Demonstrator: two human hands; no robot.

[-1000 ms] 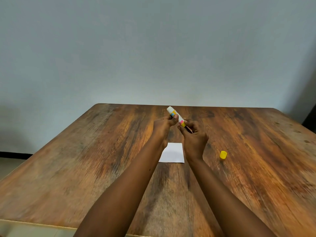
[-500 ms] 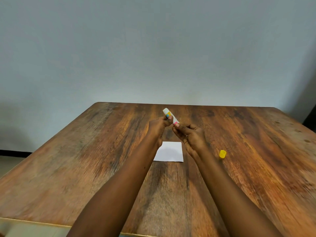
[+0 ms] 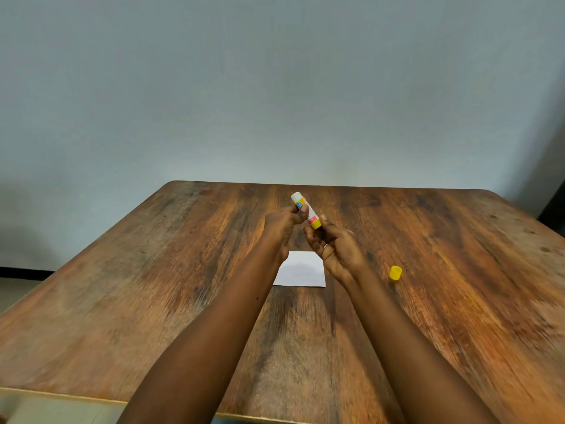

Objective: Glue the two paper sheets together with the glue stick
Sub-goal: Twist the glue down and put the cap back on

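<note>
I hold an uncapped glue stick point(image 3: 306, 210) in the air above the middle of the table, tilted with its white tip up and to the left. My left hand point(image 3: 282, 224) grips its upper body. The fingers of my right hand point(image 3: 331, 244) pinch its yellow base. Its yellow cap point(image 3: 395, 272) lies on the table to the right of my right wrist. White paper point(image 3: 301, 269) lies flat on the table below and between my hands; my left wrist hides part of it. Whether it is one sheet or two stacked I cannot tell.
The wooden table point(image 3: 153, 286) reaches back to a plain grey wall point(image 3: 275, 87). Its front edge point(image 3: 61, 394) is close to me at the bottom. A dark object point(image 3: 555, 206) stands past the far right corner.
Both hands drifted slightly left and then back with the glue stick still held. My right fingers shifted around its yellow base. Paper and cap stayed in place.
</note>
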